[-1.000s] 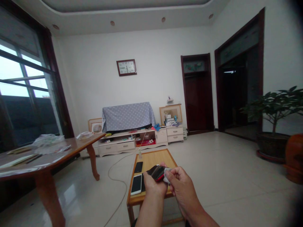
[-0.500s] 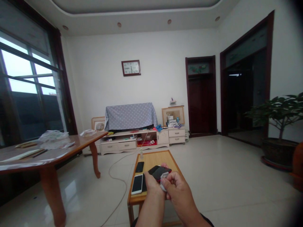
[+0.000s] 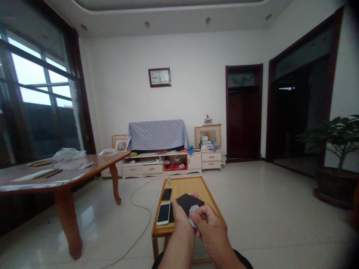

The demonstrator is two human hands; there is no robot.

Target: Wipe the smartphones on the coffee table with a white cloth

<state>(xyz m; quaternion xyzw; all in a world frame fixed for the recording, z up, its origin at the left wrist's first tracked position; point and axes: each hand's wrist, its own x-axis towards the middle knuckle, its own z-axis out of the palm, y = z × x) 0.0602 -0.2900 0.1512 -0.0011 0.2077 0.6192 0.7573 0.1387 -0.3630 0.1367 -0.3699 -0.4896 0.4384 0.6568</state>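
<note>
My left hand (image 3: 181, 219) holds a dark smartphone (image 3: 187, 202) with a red edge, its flat face turned up over the small wooden table (image 3: 193, 182). Between the thumb and fingers of my right hand (image 3: 211, 224) is a crumpled whitish cloth or tissue (image 3: 192, 215), close to the phone's near edge; whether it touches the phone I cannot tell. Left of my hands, a white phone with a dark screen (image 3: 163, 214) lies on the table. Beyond it is a smaller black phone (image 3: 166, 194). A dark flat thing beside the white phone is partly hidden by my left hand.
A small clear bottle (image 3: 169, 180) stands at the table's far left corner. To the left is a larger wooden table (image 3: 95, 168) with plastic bags (image 3: 68, 155). A cable (image 3: 148, 220) runs across the floor. A potted plant (image 3: 336, 181) stands at right.
The view has shifted slightly. The phone's upper face now looks evenly dark, and the cloth sits bunched at its near edge. Both hands keep their grip.
</note>
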